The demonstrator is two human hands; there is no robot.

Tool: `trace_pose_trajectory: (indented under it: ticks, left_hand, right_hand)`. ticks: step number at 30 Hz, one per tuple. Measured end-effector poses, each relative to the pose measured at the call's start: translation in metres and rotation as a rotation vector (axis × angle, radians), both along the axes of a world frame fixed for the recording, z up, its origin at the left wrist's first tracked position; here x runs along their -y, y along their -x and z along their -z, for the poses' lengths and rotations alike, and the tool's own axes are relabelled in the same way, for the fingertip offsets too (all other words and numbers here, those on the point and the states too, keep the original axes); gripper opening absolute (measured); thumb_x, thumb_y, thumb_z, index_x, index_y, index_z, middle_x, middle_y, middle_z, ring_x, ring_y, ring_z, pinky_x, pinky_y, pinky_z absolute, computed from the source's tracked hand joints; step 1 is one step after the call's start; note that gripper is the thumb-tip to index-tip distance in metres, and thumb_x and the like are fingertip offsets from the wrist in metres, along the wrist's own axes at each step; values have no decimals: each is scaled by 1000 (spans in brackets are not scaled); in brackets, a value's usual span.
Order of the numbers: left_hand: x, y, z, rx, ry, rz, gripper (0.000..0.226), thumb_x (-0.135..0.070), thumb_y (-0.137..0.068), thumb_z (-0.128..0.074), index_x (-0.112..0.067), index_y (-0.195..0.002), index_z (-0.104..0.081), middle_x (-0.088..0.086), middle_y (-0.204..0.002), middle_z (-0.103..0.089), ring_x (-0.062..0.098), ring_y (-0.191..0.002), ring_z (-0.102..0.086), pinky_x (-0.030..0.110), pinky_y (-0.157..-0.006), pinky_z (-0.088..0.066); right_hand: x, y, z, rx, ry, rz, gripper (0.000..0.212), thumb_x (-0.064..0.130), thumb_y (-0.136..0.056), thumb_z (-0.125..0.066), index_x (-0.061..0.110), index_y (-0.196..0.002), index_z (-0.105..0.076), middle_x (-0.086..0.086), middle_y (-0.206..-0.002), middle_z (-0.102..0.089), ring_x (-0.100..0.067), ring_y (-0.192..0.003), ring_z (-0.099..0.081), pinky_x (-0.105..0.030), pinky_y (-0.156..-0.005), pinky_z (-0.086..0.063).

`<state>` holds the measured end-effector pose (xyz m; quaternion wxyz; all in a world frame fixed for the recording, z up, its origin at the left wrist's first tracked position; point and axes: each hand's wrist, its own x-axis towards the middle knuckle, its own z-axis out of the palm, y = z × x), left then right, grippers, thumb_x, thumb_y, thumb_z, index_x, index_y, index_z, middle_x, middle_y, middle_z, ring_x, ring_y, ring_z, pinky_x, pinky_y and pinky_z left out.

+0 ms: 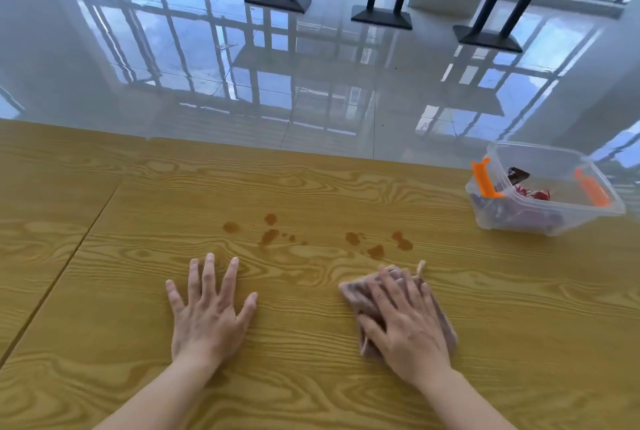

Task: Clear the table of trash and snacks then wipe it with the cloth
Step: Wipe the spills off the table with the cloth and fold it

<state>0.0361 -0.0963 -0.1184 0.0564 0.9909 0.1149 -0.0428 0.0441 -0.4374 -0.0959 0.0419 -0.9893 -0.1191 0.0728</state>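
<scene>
Worktop (pixel 311 194) is left open around the brown stains (pixel 270 235); only a clear bin (pixel 543 187) is set at the far right edge.

Head-worn view, forward and down over table (pixel 311 187).

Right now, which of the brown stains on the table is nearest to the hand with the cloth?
The stain just beyond the fingertips of the right hand, which presses the cloth. It is the lowest of the right-side group; the others lie farther away or left.
</scene>
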Motion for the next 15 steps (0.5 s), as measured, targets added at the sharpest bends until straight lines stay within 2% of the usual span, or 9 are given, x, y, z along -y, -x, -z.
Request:
trace_pose_trajectory:
  ticks: [4,6,8,10,13,15]
  left_hand:
    - [-1,1,2,29,-13,0,77,-78,-86,-6,-39,-154,-2,6,-165,-2,25,-150,11,60,-116,9]
    - [-1,0,2,38,-15,-8,77,-77,-86,-7,-40,-153,-3,6,-164,-3,24,-150,9,59,-117,9]
    - [-1,0,2,29,-18,-13,77,-77,-85,-7,-41,-153,-2,5,-164,-2,24,-150,11,58,-117,11]
    - [-2,1,1,24,-21,-12,78,-77,-85,-5,-41,-153,-1,5,-165,0,24,-149,12,59,-117,10]
    - [1,1,-1,25,-16,-19,78,-78,-84,-4,-41,-153,-2,5,-164,-2,25,-150,10,60,-117,6]
    - [0,1,-2,25,-14,-16,78,-77,-85,-5,-40,-153,-3,5,-164,-2,25,-150,9,60,-117,6]
  right_hand:
    - [30,-70,2,8,-15,425,79,72,-91,-11,30,-157,-10,6,-167,1,-27,-151,3,-50,-121,0]
    - [33,-93,-1,-30,-49,556,79,72,-90,-11,30,-157,-7,6,-167,3,-28,-151,5,-53,-121,-1]
    - [26,-89,-1,-51,-27,482,75,71,-92,-11,33,-157,-5,7,-166,6,-28,-151,9,-52,-121,2]
    - [10,-52,5,-4,-11,271,72,69,-94,-12,34,-157,-6,7,-166,5,-27,-152,9,-47,-122,5]
    - [4,7,6,44,-32,-14,71,69,-97,-22,33,-157,-12,7,-167,-4,-23,-153,5,-44,-121,0]
    - [20,1,4,36,-12,-105,70,66,-98,-23,30,-157,-14,6,-166,-8,-20,-153,4,-44,-121,-2]
